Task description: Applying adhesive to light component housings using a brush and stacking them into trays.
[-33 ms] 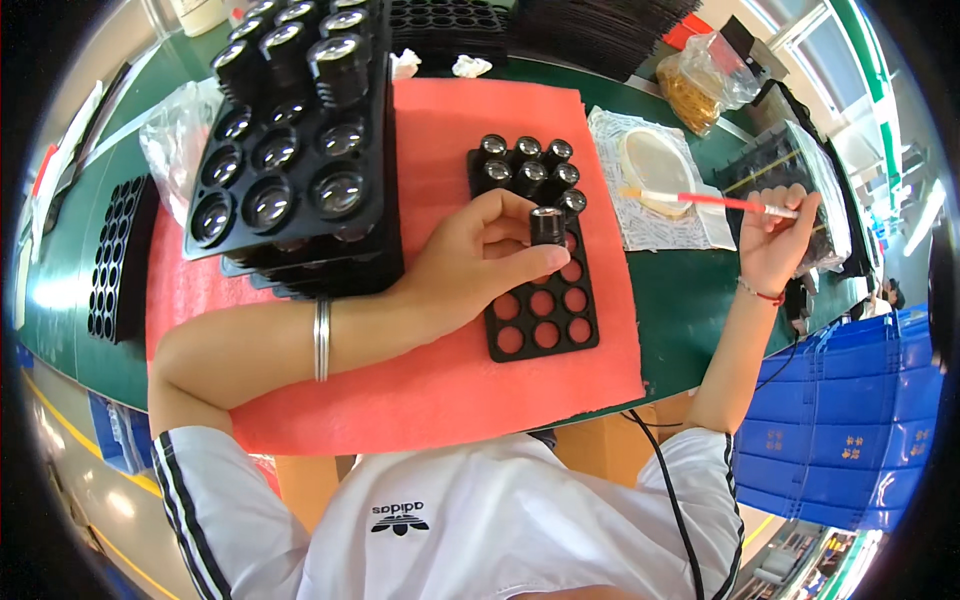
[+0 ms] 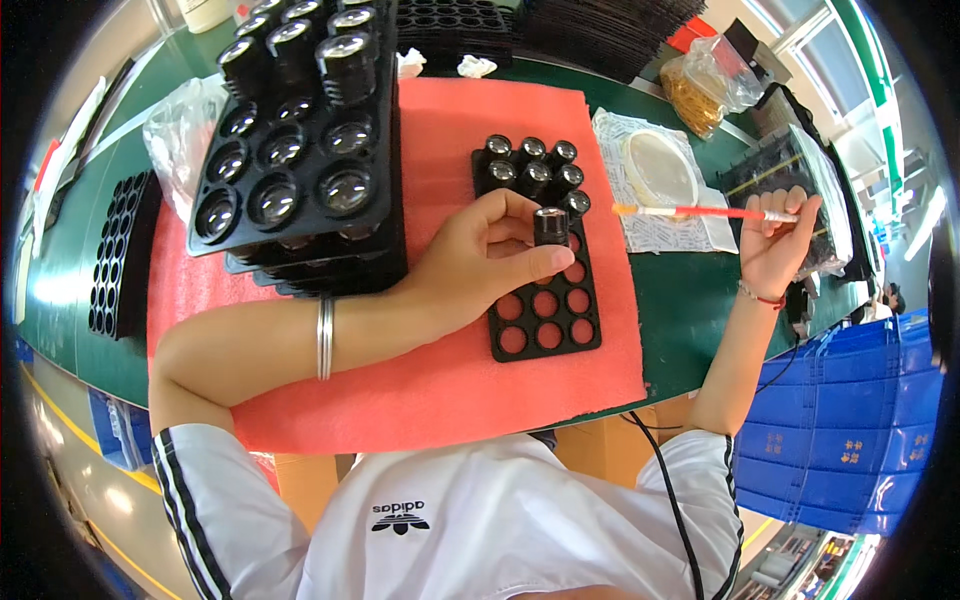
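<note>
The brush [image 2: 715, 212] has been swung slightly lower, and its tip is now seen off the round dish [image 2: 660, 168] and closer to the level of the black tube [image 2: 550, 228], which has hardly been shifted. That tube is pinched upright by the left hand [image 2: 482, 245] over the tray [image 2: 565, 347], where 7 other tubes [image 2: 536, 176] are seen. The brush's handle is gripped by the right hand [image 2: 775, 240]; whether its bristles are wet cannot be made out.
</note>
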The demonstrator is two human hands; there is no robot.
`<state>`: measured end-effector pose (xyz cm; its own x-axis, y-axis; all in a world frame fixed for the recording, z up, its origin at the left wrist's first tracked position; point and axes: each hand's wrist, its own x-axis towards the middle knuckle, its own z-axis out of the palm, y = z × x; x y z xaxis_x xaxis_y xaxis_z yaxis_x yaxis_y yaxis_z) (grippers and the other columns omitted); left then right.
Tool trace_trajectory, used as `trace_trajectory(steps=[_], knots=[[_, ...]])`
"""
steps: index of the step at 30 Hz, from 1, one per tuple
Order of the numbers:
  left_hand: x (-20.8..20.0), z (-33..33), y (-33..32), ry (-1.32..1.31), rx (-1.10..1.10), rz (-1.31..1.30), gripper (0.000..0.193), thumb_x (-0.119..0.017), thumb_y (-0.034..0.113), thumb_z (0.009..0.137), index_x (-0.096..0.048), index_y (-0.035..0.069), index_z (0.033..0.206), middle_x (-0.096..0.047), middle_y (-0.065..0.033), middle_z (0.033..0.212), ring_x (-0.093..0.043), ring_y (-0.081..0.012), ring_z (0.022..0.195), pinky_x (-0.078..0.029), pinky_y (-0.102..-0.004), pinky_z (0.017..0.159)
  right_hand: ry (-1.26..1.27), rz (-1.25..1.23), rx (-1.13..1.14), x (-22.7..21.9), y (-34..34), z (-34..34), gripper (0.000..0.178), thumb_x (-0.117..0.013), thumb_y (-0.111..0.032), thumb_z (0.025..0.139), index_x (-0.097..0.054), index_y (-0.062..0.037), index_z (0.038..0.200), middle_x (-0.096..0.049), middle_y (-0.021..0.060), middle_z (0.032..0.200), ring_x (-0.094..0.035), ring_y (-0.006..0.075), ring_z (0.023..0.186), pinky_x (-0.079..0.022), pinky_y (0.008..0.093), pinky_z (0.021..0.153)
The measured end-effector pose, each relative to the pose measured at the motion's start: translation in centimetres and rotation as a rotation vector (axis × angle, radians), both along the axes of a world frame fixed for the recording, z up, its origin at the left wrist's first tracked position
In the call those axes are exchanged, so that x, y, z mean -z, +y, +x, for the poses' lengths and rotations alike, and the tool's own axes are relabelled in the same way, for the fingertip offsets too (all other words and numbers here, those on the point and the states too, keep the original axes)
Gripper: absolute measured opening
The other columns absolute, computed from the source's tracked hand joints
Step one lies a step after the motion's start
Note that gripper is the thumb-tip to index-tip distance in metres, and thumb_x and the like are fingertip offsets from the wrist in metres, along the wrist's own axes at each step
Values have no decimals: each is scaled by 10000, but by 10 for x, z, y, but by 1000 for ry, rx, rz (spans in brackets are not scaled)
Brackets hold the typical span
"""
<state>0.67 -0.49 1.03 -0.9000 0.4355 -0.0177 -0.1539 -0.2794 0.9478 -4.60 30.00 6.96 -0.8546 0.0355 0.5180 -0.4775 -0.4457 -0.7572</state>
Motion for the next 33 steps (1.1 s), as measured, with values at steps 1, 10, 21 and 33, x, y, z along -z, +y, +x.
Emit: trace_trajectory(steps=[1,10,21,33], knots=[[1,0,0,0,-6,-2,274,-622,120,766,-452,47,968,-562,-70,933,-545,-122,846,-442,-260,772,-7,27,-51,2,1,-1,346,-373,-339,914,-413,-84,684,-358,-3,541,-294,102,491,-261,235,490],[7,0,0,23,-11,41,286,-642,115,759,-444,63,960,-541,-34,947,-513,-103,898,-428,-253,795,-21,111,-35,7,-4,-1,345,-362,-340,917,-416,-74,703,-390,16,569,-348,127,511,-306,247,514],[7,0,0,29,3,19,263,-651,122,756,-455,69,923,-536,-20,938,-505,-96,904,-416,-243,803,-89,163,94,12,-1,-2,346,-354,-308,924,-443,-58,702,-443,50,572,-393,135,492,-373,264,566],[3,2,-4,77,127,65,255,-577,182,814,-457,56,1000,-563,-66,980,-518,-127,943,-397,-280,840,-78,120,93,9,-2,-1,356,-384,-327,912,-438,-65,677,-432,36,557,-377,121,478,-328,229,479]])
